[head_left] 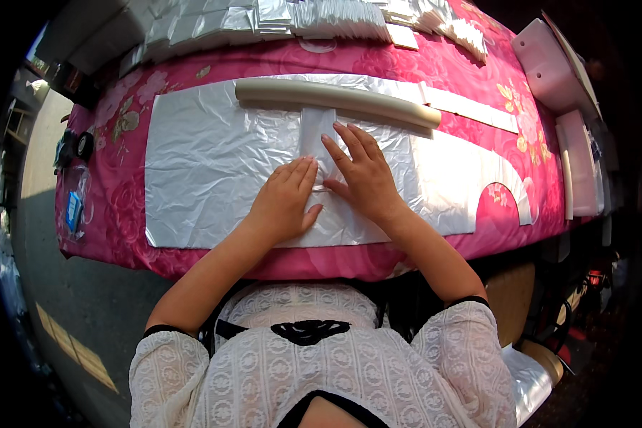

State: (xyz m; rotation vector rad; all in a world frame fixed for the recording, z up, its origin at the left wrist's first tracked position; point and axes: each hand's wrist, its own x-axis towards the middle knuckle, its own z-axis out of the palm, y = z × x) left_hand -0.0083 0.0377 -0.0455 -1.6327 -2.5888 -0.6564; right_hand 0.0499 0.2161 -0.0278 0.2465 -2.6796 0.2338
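A white plastic carrier bag [200, 171], or a flat stack of them, lies spread out with its cut-out handles toward the right. On its middle rests a narrow folded piece of white plastic [317, 130]. My left hand [282, 201] lies on the near part of this piece, fingers stretched out side by side and thumb apart. Just right of it, my right hand [365, 178] rests palm down with its fingers spread. Neither hand grips anything that shows. Beyond my fingertips, a long beige tube [335, 98] lies across the plastic.
Piles of folded white plastic [335, 18] line the far edge of the pink flowered tablecloth [121, 207]. Pale bins [546, 64] stand at the right. On the left are a tape roll [84, 146], a blue packet [73, 211] and a dark object [68, 80].
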